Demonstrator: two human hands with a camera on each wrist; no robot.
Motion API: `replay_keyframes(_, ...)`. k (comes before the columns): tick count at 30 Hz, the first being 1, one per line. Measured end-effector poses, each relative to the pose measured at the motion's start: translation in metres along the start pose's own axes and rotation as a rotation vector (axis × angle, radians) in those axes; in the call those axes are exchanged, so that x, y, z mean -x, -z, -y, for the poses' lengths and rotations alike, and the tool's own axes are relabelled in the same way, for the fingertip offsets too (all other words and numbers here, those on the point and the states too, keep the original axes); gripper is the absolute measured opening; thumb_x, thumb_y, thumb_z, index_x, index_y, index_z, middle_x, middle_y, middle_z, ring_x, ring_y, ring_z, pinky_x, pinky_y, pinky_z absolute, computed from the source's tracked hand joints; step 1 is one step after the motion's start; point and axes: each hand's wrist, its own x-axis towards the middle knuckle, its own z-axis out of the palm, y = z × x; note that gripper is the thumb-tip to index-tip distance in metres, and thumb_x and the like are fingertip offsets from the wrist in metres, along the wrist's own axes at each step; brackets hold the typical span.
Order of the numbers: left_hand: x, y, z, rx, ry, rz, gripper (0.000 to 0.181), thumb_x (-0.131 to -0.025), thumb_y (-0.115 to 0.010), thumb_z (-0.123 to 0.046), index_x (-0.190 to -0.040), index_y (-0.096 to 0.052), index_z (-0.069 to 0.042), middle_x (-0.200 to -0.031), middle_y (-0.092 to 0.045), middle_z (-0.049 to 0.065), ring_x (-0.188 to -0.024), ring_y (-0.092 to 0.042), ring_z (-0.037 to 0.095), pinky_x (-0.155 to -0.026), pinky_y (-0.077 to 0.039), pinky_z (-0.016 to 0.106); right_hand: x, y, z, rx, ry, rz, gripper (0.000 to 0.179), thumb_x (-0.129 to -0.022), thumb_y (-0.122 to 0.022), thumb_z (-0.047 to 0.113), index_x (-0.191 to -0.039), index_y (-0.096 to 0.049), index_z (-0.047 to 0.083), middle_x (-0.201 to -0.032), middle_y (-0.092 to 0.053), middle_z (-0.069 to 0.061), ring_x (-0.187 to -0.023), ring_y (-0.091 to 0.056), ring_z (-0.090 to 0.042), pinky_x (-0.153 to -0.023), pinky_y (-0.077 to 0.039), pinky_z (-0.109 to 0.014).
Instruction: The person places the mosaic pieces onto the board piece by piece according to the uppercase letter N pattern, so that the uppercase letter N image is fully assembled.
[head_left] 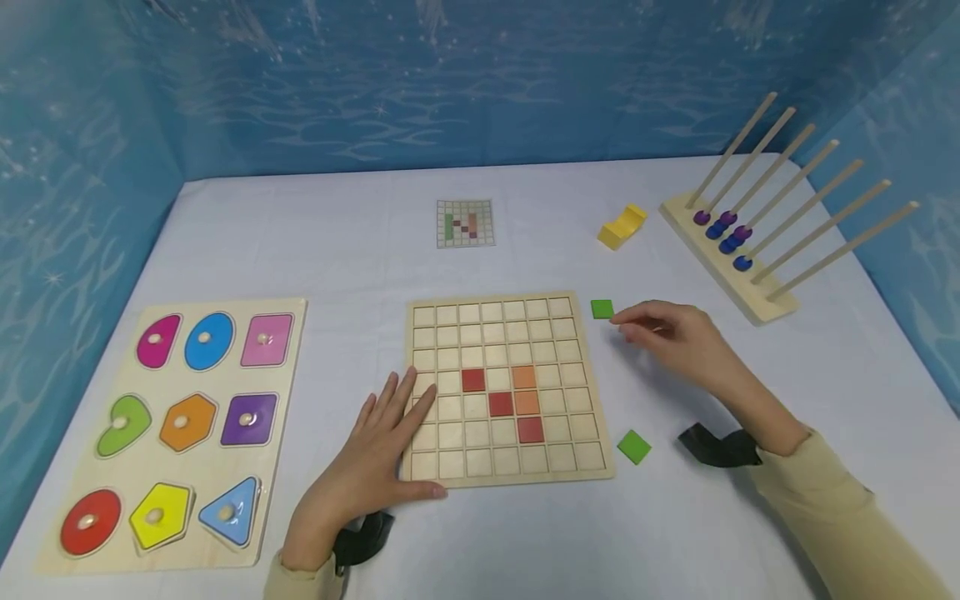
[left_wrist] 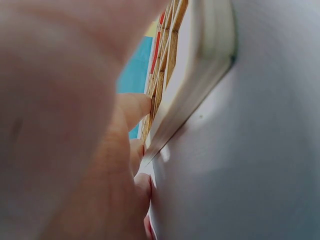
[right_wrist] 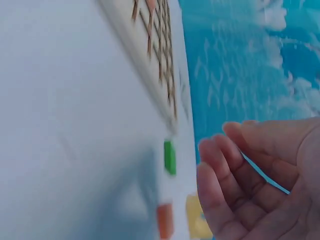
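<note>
My left hand point(head_left: 382, 446) lies flat with fingers spread on the left edge of a wooden grid board point(head_left: 506, 475), its fingertips over the left squares. Set in the board are red tiles point(head_left: 501, 404) and orange tiles point(head_left: 525, 377). To the right of the board, my right hand point(head_left: 667, 337) hovers with loosely bent fingers and nothing visible in them. Its fingertips are close to a green square tile point(head_left: 602, 309). Another green tile point(head_left: 635, 447) lies by the board's lower right corner. In the right wrist view an orange piece point(right_wrist: 165, 220) shows near the green tile.
A small grid pattern card point(head_left: 465, 223) lies behind the board. At the back right are a yellow block point(head_left: 622, 227) and a peg stand point(head_left: 772, 308) with purple and blue beads. A shape puzzle board point(head_left: 176, 379) with knobbed pieces occupies the left side.
</note>
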Motion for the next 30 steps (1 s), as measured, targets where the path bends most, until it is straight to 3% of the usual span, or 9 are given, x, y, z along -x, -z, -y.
replay_keyframes(3, 0.0, 0.001, -0.001, -0.001, 0.011, 0.009, 0.11, -0.068, -0.076, -0.054, -0.151, -0.017, -0.012, -0.156, 0.003, 0.01, -0.139, 0.008, 0.027, -0.107, 0.0, 0.053, 0.012, 0.012, -0.018, 0.027, -0.057, -0.065, 0.024, -0.094, -0.058, 0.02, -0.11, -0.067, 0.004, -0.105, -0.065, -0.009, -0.09, -0.056, -0.009, -0.069, -0.043, -0.012)
replay_keyframes(7, 0.0, 0.001, 0.0, -0.004, 0.01, 0.009, 0.111, -0.068, -0.077, -0.054, -0.151, -0.017, -0.012, -0.156, 0.003, 0.009, -0.139, 0.008, 0.027, -0.107, 0.0, 0.052, 0.021, 0.017, -0.032, 0.06, -0.098, -0.099, 0.027, -0.095, -0.057, 0.017, -0.116, -0.063, 0.002, -0.117, -0.058, -0.016, -0.1, -0.054, -0.024, -0.072, -0.042, -0.016)
replay_keyframes(10, 0.0, 0.0, -0.001, 0.003, 0.003, -0.003, 0.11, -0.068, -0.077, -0.054, -0.151, -0.018, -0.011, -0.156, 0.002, 0.01, -0.14, 0.006, 0.029, -0.107, -0.001, 0.054, 0.023, 0.016, -0.037, 0.086, -0.115, -0.11, 0.031, -0.094, -0.057, 0.015, -0.121, -0.059, 0.001, -0.121, -0.052, -0.019, -0.1, -0.053, -0.032, -0.073, -0.041, -0.015)
replay_keyframes(15, 0.0, 0.0, -0.001, 0.003, 0.012, -0.001, 0.111, -0.066, -0.078, -0.053, -0.15, -0.018, -0.012, -0.156, 0.003, 0.009, -0.14, 0.007, 0.028, -0.107, -0.001, 0.053, 0.021, 0.015, -0.042, 0.091, -0.154, -0.111, 0.039, -0.094, -0.058, 0.019, -0.129, -0.054, 0.002, -0.125, -0.049, -0.021, -0.096, -0.053, -0.032, -0.065, -0.038, -0.007)
replay_keyframes(23, -0.001, -0.001, -0.002, -0.006, 0.024, 0.011, 0.112, -0.065, -0.078, -0.053, -0.151, -0.018, -0.012, -0.156, 0.004, 0.008, -0.139, 0.008, 0.026, -0.107, 0.0, 0.051, 0.016, 0.013, -0.045, 0.096, -0.16, -0.093, 0.038, -0.093, -0.059, 0.016, -0.129, -0.055, 0.003, -0.118, -0.056, -0.019, -0.089, -0.052, -0.025, -0.061, -0.04, -0.011)
replay_keyframes(30, -0.001, -0.001, -0.001, -0.006, 0.024, 0.012, 0.112, -0.066, -0.078, -0.054, -0.151, -0.017, -0.012, -0.156, 0.004, 0.008, -0.139, 0.009, 0.026, -0.108, 0.001, 0.05, 0.013, 0.01, -0.046, 0.127, -0.099, -0.114, 0.037, -0.09, -0.064, 0.013, -0.124, -0.059, 0.0, -0.102, -0.062, -0.018, -0.081, -0.054, -0.024, -0.062, -0.039, -0.015)
